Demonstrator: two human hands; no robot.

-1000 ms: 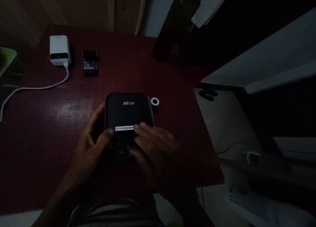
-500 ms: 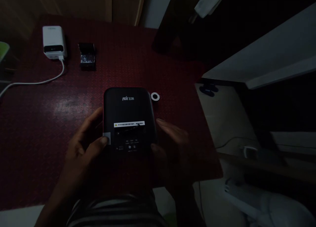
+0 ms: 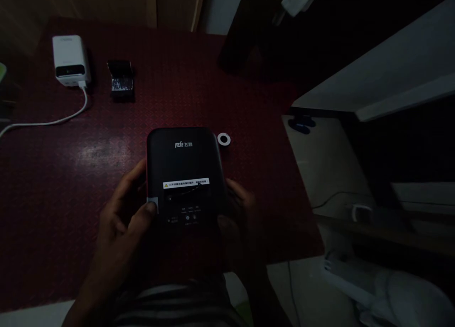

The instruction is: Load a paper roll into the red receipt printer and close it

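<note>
The left hand [image 3: 122, 208] is wrapping around the lower left edge of a black FEIE printer [image 3: 185, 175], its thumb pressing on the front beside a small pale tag [image 3: 152, 204]. This grip is clearly closed on the casing. The right hand [image 3: 238, 208] is sitting in deep shadow against the printer's right edge, so I cannot tell whether it is grasping or only touching.

The printer is staying between the hands, near the middle of the surface, and it is unclear whether it is touching the surface. Its casing is smooth, with soft rounded corners and a thin red edge showing down the left side. Near the top, "FEIE" and the Chinese characters 飞鹅 are showing in pale lettering. Below them, a white sticker [image 3: 186, 184] with a yellow warning triangle is carrying small Chinese text, and tiny markings are showing near the bottom.

A white ring [image 3: 223, 139] is lying just beside the printer's upper right corner. The dark red surface [image 3: 64, 185] is showing a fine, diamond-textured pattern. Farther away, a white power bank [image 3: 70, 57] is trailing a white cable [image 3: 46, 124], and a small black pack [image 3: 121, 83] with a silvery front is lying beside it.
</note>
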